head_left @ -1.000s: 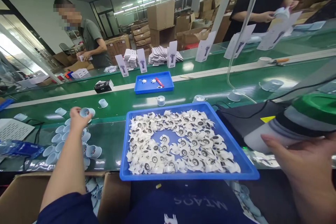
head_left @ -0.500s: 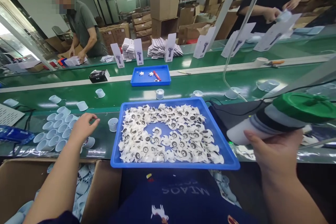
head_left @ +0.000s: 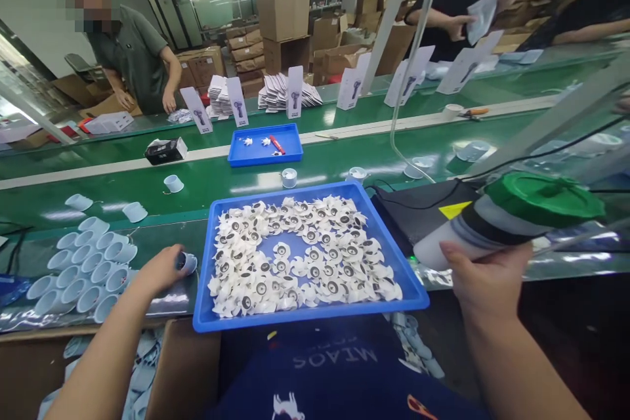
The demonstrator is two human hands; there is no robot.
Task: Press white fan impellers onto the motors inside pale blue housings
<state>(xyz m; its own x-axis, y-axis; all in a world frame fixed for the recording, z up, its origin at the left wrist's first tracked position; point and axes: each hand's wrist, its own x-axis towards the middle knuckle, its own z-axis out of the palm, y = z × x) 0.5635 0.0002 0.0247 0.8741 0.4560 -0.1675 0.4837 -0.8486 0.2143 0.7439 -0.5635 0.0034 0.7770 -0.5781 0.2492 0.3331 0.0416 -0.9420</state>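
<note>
My left hand [head_left: 160, 269] is closed on a small pale-blue cup [head_left: 188, 262] just left of the blue tray [head_left: 394, 256]. The tray is filled with several white fan blades [head_left: 300, 252] with dark hubs. My right hand [head_left: 485, 279] grips a white and grey tool with a green cap [head_left: 516, 213], held level to the right of the tray. A cluster of several pale-blue cups [head_left: 86, 262] lies on the bench at the left.
A green conveyor belt [head_left: 344, 157] runs behind, carrying a smaller blue tray [head_left: 266, 144], loose cups, a black box [head_left: 165, 151] and white cards. A black pad [head_left: 423, 210] with cables lies right of the tray. Two people work across the belt. A cardboard box [head_left: 29, 367] stands below left.
My left hand put a cup on the belt, drew back toward the tray and closed on another cup. The right hand kept hold of the tool.
</note>
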